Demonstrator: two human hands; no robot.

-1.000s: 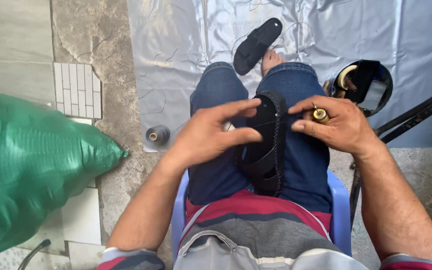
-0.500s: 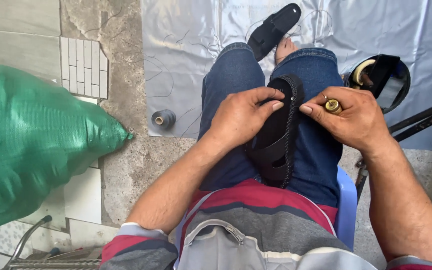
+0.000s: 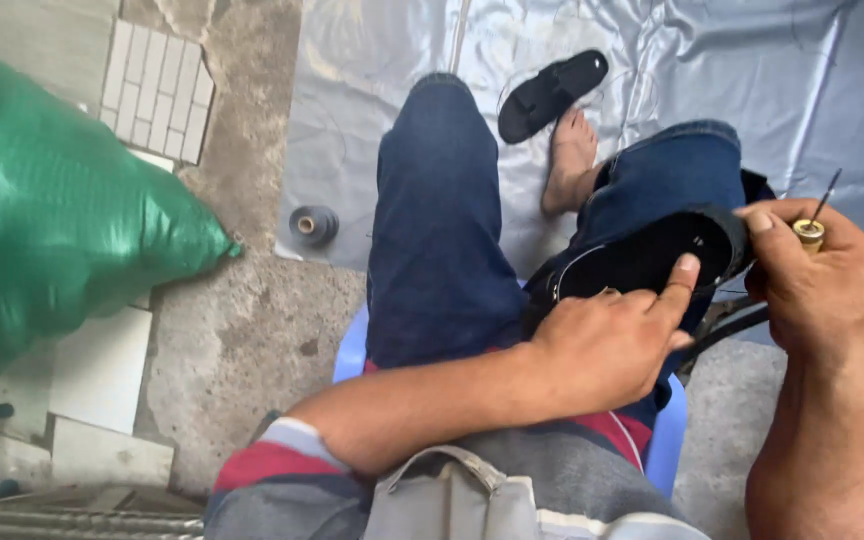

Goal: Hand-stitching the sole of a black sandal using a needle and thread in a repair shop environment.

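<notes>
A person is sitting on a blue stool (image 3: 667, 440), looking down at their lap. A black sandal (image 3: 652, 262) is lying sole-up across the right thigh, over the blue jeans (image 3: 442, 240).

The left hand (image 3: 607, 345) is resting against the sandal's near edge. Its fingers (image 3: 680, 285) are lying loosely apart, the index one stretching up and touching the sole, the others curling below it; they are not clamping anything.

The right hand (image 3: 812, 275) is gripping the sandal's right end, the thumb pressing on the rim. Its fingers are closing around an awl (image 3: 810, 230) with a brass collar, whose thin needle is pointing up and away. A thin thread (image 3: 577, 265) is curving along the sandal's edge.

A second sandal (image 3: 552, 95) is lying on the grey sheet (image 3: 712, 70) ahead, just beside the bare foot (image 3: 570, 160). A dark spool (image 3: 314, 225) is standing at the sheet's left edge, near the left knee. A green sack (image 3: 52, 220) is filling the left side, resting on the concrete floor (image 3: 242, 330). A piece of white tile (image 3: 157, 90) is lying beyond it, and pale slabs (image 3: 92, 400) are lying nearer the person.
</notes>
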